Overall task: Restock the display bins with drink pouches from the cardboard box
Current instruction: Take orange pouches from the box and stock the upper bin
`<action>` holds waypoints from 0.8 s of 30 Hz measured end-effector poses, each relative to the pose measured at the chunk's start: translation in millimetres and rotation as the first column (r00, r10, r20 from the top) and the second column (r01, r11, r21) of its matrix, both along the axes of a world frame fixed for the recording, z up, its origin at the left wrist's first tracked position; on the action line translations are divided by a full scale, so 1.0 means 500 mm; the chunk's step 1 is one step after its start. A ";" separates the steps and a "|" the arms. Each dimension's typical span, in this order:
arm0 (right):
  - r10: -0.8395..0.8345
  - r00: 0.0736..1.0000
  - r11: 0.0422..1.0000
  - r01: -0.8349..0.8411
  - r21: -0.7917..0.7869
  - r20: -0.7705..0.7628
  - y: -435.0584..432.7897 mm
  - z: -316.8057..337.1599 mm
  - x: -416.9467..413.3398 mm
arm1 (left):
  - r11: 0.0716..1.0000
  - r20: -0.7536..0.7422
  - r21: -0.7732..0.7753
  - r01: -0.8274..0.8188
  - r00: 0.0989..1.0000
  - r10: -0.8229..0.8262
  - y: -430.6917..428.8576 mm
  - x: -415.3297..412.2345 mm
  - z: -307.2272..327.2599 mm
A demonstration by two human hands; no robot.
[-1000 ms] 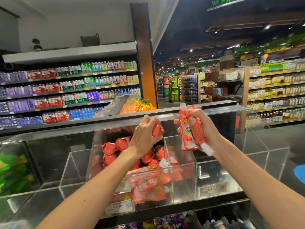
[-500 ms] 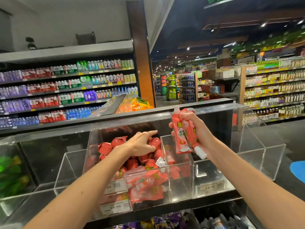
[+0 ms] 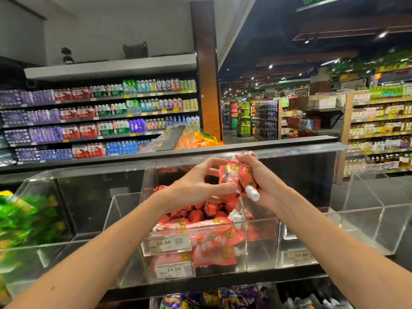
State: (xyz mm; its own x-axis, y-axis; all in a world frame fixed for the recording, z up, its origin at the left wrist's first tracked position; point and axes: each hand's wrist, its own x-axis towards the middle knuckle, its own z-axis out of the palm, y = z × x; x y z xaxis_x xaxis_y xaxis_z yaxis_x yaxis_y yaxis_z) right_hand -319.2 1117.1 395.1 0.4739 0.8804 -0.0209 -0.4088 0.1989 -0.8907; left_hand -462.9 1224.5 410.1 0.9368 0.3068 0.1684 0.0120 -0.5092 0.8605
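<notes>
My right hand [image 3: 265, 188] is shut on two red drink pouches [image 3: 245, 175] with white caps, held above the middle clear acrylic bin [image 3: 262, 244]. My left hand [image 3: 196, 186] has come up against them from the left, its thumb and fingers curled on the nearer pouch. The bin below holds a heap of several red pouches [image 3: 207, 235], with 14.90 price tags [image 3: 166, 243] on its front. The cardboard box is out of sight.
To the right a clear bin [image 3: 367, 221] holds no pouches. The left bin holds blurred green packs [image 3: 24, 219]. A black ledge [image 3: 245, 146] runs behind the bins. Purple packs [image 3: 200, 298] lie on a lower shelf. Store shelves stand beyond.
My left hand let go of a pouch in the middle bin, then rose to the right to meet the pouches in my right hand. My right hand has moved slightly left and lower.
</notes>
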 end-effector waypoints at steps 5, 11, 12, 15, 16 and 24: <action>0.008 0.992 1.000 -0.005 -0.026 0.127 0.024 0.012 -0.030 | 0.989 0.132 0.016 -0.148 0.981 0.145 0.004 -0.018 -0.020; -0.198 0.931 0.979 0.204 0.012 0.307 0.023 0.031 -0.014 | 0.909 0.207 0.250 -0.333 0.936 0.285 0.032 -0.053 -0.011; -0.255 0.913 0.964 0.267 0.009 0.318 0.021 0.036 -0.002 | 0.900 0.213 0.252 -0.356 0.927 0.308 0.036 -0.058 -0.010; -0.335 0.872 0.922 0.381 -0.065 0.356 0.008 0.047 0.028 | 0.864 0.235 0.307 -0.399 0.912 0.337 0.052 -0.067 -0.008; -0.340 0.870 0.920 0.386 -0.064 0.358 0.006 0.047 0.036 | 0.848 0.259 0.343 -0.405 0.908 0.329 0.056 -0.067 -0.009; -0.356 0.701 0.933 0.224 0.283 0.618 -0.022 0.043 0.058 | 0.655 0.451 0.565 -0.501 0.853 0.264 0.063 -0.037 -0.036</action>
